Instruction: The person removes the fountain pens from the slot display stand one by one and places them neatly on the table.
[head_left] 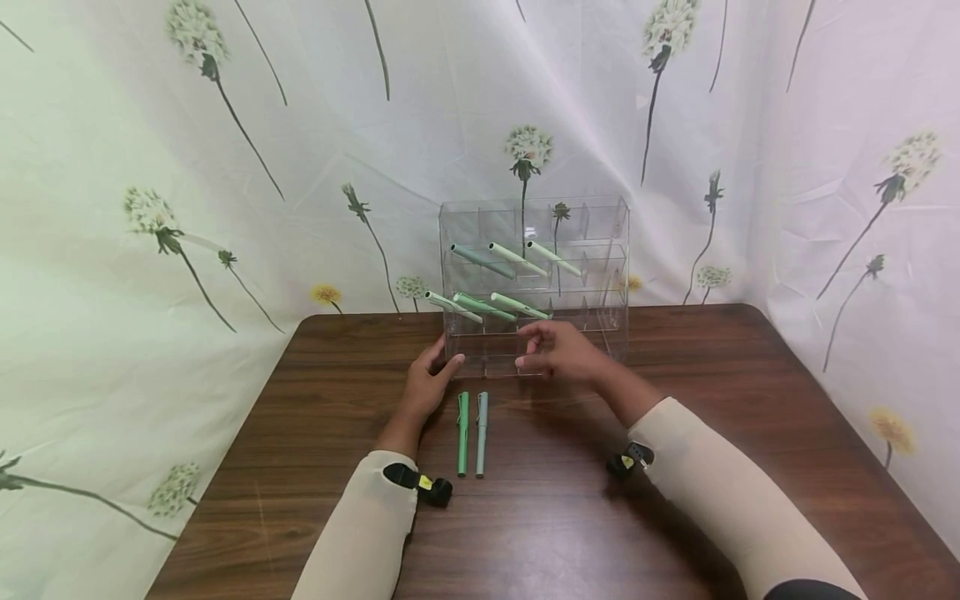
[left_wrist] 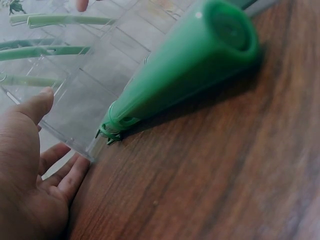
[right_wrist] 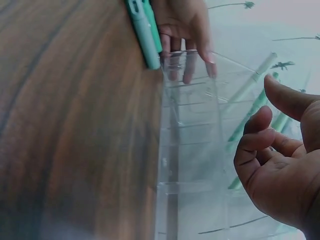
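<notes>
White dandelion-print cloth (head_left: pixel 450 125) hangs behind a brown wood-grain table (head_left: pixel 555 517).

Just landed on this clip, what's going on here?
A person's left hand grips the left side of a clear pen organizer. The right hand is at the front of it, fingers bent and holding nothing. Six pens lean in the organizer: three upper pens and three lower pens. A green pen and a blue-grey pen lie side by side on the wooden table, in front of the organizer.
</notes>
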